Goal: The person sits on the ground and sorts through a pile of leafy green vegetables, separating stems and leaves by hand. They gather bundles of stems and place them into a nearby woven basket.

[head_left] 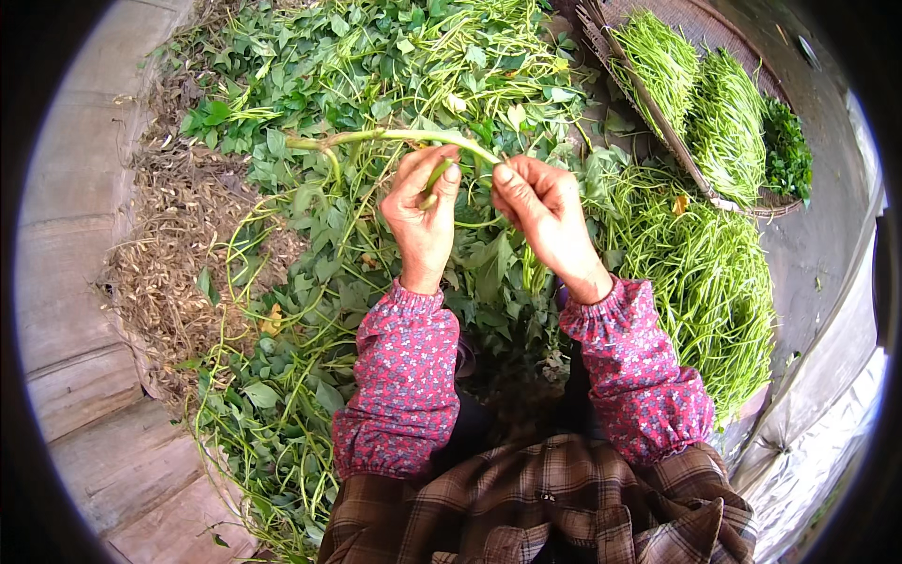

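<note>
My right hand (542,204) pinches the end of a thick, pale green vine stem (412,134) between thumb and forefinger. The stem runs leftward above my left hand (426,204) to a browner, knotted end with a side shoot. Between the thumb and fingers of the left hand is a short green stalk (435,178); its fingertips are close to the thick stem, and I cannot tell whether they also grip it. Beneath both hands spread leafy vines (310,282), probably sweet potato, with long trailing stems.
At the right lies a large heap of loose green stalks (697,282). Beyond it, a round woven basket tray (712,197) holds bundled stalks (729,127) and dark green leaves (786,148). Dry brown husks (169,261) cover ground at left, beside wooden boards (70,282). Plastic sheeting (810,437) borders the right.
</note>
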Available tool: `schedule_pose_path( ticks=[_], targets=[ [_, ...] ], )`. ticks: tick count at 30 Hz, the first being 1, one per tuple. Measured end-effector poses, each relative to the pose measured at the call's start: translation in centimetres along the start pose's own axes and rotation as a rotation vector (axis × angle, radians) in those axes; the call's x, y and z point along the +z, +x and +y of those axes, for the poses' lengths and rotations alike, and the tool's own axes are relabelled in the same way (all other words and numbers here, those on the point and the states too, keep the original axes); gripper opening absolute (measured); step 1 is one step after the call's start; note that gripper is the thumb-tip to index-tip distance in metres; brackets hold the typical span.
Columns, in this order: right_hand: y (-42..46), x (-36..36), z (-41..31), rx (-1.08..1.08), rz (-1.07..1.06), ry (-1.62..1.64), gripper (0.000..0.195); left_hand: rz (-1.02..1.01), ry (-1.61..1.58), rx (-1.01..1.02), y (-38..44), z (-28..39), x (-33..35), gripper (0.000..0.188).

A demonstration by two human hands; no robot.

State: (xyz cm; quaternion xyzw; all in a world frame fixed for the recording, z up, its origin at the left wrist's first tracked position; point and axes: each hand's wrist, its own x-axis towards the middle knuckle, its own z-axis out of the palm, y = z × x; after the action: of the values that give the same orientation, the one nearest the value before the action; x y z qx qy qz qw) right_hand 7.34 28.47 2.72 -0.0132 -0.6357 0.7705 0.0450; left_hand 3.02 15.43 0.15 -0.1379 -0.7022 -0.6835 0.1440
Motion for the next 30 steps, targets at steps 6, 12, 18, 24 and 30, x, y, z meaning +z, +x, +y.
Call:
schedule_pose_path(
  ticks=[6,12,18,24,30],
  targets=[
    [-0.3,0.8,0.5,0.011,-0.044,-0.002,0.029,-0.152,0.044,0.04,-0.4,-0.3,-0.8,0.017],
    [-1.0,1.9,0.7,0.059,-0.078,-0.098,0.024,-0.032,0.635,0.503,1.5,-2.0,-3.2,0.01],
    [-1.7,2.3,0.2,0.047,-0.199,-0.184,0.025,0.183,0.666,-0.127,3.4,-7.4,-8.3,0.012],
    [1.4,0.6,-0.2,0.047,-0.053,0.032,0.022,-0.219,-0.186,-0.359,-0.3,-2.1,-1.4,0.027],
    [2.4,0.3,1.3,0.028,-0.027,0.18,0.018,-0.139,-0.388,-0.338,-1.8,-0.6,-0.2,0.019]
  ],
)
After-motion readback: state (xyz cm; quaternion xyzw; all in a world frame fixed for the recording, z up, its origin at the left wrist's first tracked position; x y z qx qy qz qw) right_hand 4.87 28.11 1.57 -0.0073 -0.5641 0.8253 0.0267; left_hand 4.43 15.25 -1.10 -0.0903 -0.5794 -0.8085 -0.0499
